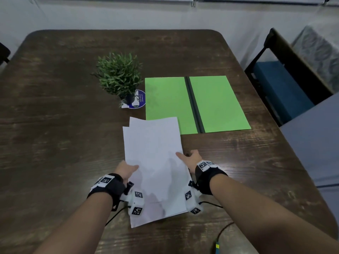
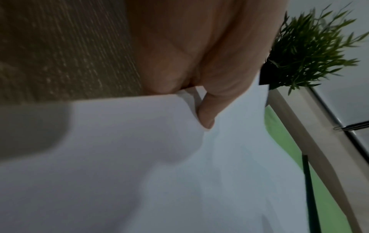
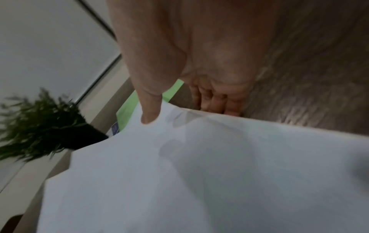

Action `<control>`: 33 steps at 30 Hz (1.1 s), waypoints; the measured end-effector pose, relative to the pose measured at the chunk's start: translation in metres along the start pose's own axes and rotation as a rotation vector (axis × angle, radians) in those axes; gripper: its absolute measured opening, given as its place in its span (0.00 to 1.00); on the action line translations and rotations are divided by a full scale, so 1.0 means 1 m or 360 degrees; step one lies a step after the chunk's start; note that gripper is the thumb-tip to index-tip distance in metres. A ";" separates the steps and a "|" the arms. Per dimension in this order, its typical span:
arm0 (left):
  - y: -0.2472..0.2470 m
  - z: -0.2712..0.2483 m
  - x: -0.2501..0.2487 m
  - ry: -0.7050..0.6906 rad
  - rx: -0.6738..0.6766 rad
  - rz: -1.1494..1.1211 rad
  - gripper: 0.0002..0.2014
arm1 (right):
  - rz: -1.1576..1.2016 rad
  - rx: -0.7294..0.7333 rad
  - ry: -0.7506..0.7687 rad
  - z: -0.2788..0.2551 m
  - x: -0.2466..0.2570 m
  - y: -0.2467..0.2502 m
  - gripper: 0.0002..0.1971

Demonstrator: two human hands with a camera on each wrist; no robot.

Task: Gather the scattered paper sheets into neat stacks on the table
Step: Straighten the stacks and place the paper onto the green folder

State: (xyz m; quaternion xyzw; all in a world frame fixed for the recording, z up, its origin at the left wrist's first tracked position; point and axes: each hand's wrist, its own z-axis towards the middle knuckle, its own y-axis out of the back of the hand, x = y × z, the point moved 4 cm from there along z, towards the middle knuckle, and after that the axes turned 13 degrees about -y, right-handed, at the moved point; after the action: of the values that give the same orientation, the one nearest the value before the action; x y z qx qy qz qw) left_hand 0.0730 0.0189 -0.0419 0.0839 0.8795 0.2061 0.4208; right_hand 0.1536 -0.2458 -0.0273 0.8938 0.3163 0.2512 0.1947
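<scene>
**Head view: both hands hold a loose bundle of white sheets**

Head view shows the left hand (image 1: 126,170) pinching the left edge of the paper sheets (image 1: 156,162), thumb laid on top and fingers tucked beneath. The right hand (image 1: 189,159) grips the right edge the same way; in the right wrist view its thumb (image 3: 148,100) presses the top sheet while the fingers (image 3: 217,100) curl under the edge. The sheets are thin, plain white and rectangular, slightly fanned, so several offset corners show at the far left. They lie near the middle of the table (image 1: 55,125), towards its near edge, and their far right corner overlaps a green folder (image 1: 198,103).

That folder lies open and flat on the right, matte, with a dark spine strip down its centre. Left of it stands a small potted plant (image 1: 120,74) with spiky green leaves in a dark pot, on a round blue disc (image 1: 140,99). The table is dark, worn wood with a streaky grain and rounded corners.
</scene>
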 end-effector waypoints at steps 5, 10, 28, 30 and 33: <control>-0.004 -0.015 -0.005 -0.0236 -0.0024 -0.0498 0.22 | 0.0002 0.0179 -0.0127 0.019 -0.006 -0.018 0.61; 0.015 -0.038 -0.033 -0.0538 0.0125 -0.0918 0.24 | 0.0640 0.0190 0.0078 -0.005 0.012 0.003 0.48; 0.078 -0.075 -0.122 -0.1118 -0.0510 -0.0963 0.23 | 0.0897 0.0344 0.0915 -0.102 0.101 0.048 0.26; 0.081 -0.070 -0.118 -0.1137 -0.0505 -0.0942 0.27 | 0.0923 0.0334 0.0969 -0.105 0.104 0.055 0.27; 0.081 -0.068 -0.116 -0.1154 -0.0531 -0.0882 0.28 | 0.0910 0.0320 0.0983 -0.109 0.106 0.052 0.30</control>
State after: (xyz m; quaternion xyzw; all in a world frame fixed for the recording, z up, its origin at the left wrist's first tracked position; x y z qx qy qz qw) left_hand 0.0910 0.0349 0.1134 -0.1557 0.6203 0.1818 0.7470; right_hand 0.1875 -0.1927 0.1206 0.8430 0.1221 0.5186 -0.0746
